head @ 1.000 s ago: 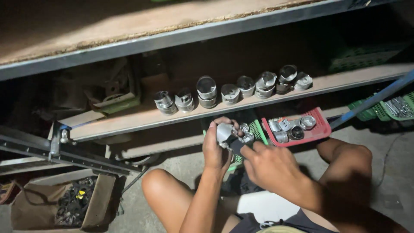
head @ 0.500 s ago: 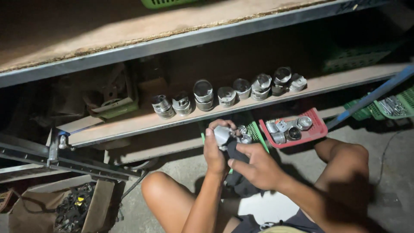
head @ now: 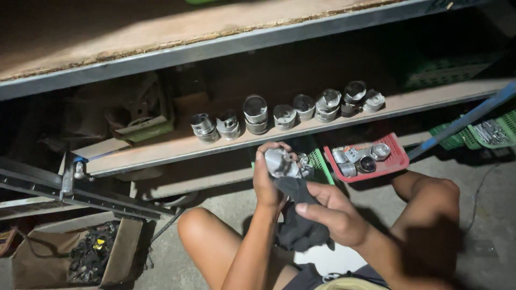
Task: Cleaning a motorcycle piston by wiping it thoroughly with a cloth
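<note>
Left hand (head: 267, 180): fingers wrapped around a silver metal piston (head: 278, 160), gripping it from the side at chest height, above the lap.
Right hand (head: 336, 215): fingers pressed together on a dark rag (head: 298, 215), pinching the cloth against the lower part of the piston.
Piston location: in front of the lower wooden shelf (head: 161, 153), just left of the red tray (head: 395, 161).
Shelf stock: 8 similar pistons in a row (head: 285, 113) along the shelf edge, some touching their neighbours.
Red tray contents: about 4 small metal parts (exact kind cannot be told).
Surroundings: green basket (head: 322, 166) behind the hands; cardboard box (head: 75, 258) of dark parts at lower left.
Risk, slip: the piston looks smooth; judged likely to twist out of the 1-handed hold if the rag drags hard.
Risk, impact: a dropped piston could strike the bare knee or the concrete floor (head: 489, 209).
Risk, shelf: an elbow swing could knock the row off the edge.
</note>
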